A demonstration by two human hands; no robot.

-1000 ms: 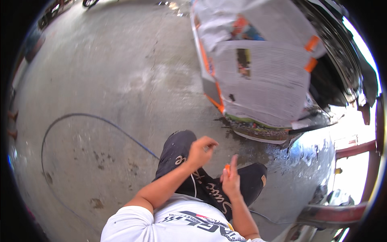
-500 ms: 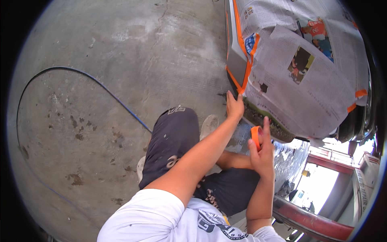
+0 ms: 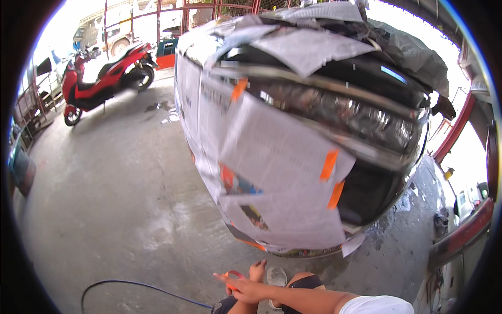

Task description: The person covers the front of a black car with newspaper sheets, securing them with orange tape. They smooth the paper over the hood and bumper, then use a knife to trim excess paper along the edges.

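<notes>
My right hand [image 3: 244, 291] is closed on a roll of orange masking tape [image 3: 233, 274], its index finger pointing left. Just beyond it, my left hand [image 3: 257, 271] looks curled, with a fingertip raised; whatever it may hold cannot be made out. Both hands are low in the view, in front of a car bumper apart from my fingers. Sheets of newspaper [image 3: 282, 220] cover the bumper corner. Orange tape strips [image 3: 329, 164] fasten the paper beside the dark grille, and more orange tape [image 3: 252, 244] runs along the lower edge.
A dark blue hose [image 3: 141, 284] curves over the concrete floor [image 3: 115, 209] at lower left. A red scooter [image 3: 107, 78] stands far left. The car's headlight [image 3: 334, 107] is exposed between paper sheets. A red metal beam [image 3: 463, 230] lies at the right.
The view has tilted up, showing more of the car and the scooter. My left hand has come off the bumper's taped edge, and both hands are now close together, the tape roll still in the right.
</notes>
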